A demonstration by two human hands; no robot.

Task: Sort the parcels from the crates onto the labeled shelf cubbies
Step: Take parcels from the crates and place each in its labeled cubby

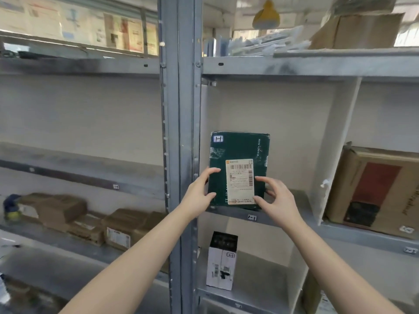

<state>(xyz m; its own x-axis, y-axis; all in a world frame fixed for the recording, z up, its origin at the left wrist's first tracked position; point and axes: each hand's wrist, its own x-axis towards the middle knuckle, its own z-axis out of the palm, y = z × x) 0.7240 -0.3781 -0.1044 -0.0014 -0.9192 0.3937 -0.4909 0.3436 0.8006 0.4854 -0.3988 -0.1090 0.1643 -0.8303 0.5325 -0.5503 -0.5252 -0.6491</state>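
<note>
I hold the green parcel (240, 150) upright in the cubby just to the right of the grey metal upright (181, 132). Its lower edge is at the front of the shelf (294, 223), right above a small cubby tag (252, 217). I cannot tell whether its weight is already on the board.

My left hand (199, 191) grips the parcel's left edge low down, with the fingers (214, 170) curled onto the front face. My right hand (278, 200) takes the lower right corner. Its thumb and forefinger are spread on the front beside the white shipping label (240, 180), and the other fingers reach round the right edge. A small white sticker (218, 138) sits in the parcel's top left corner.

A white divider (335, 143) closes the cubby on the right, and a brown carton (371, 189) leans beyond it. On the shelf below stands a white-and-black box (222, 264). Brown parcels (90, 223) lie on the left-hand shelving.
</note>
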